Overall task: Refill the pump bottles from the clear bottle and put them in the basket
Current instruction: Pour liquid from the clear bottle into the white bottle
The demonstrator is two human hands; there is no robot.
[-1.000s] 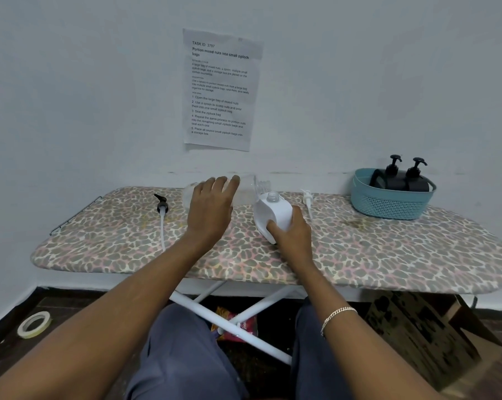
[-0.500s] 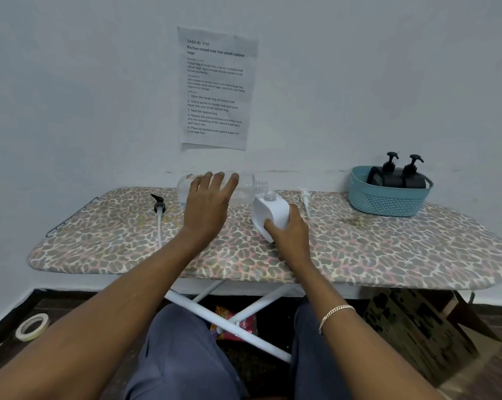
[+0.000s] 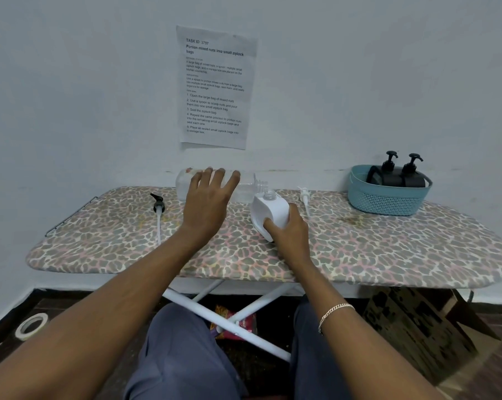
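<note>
Black pump: I see it lying loose near the ironing board's left back edge.
Left hand: fingers spread over the tipped clear bottle; I cannot tell whether they grip it.
Right hand: wrapped around the capless white bottle, mid-board.
White pump: lying just right of it.
Basket: right back edge, holding two black pump bottles.

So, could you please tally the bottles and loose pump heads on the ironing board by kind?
Black pump bottles in the basket: 2
White bottle, uncapped: 1
Clear bottle, lying down: 1
Loose black pump head: 1
Loose white pump head: 1
Total: 6
</note>
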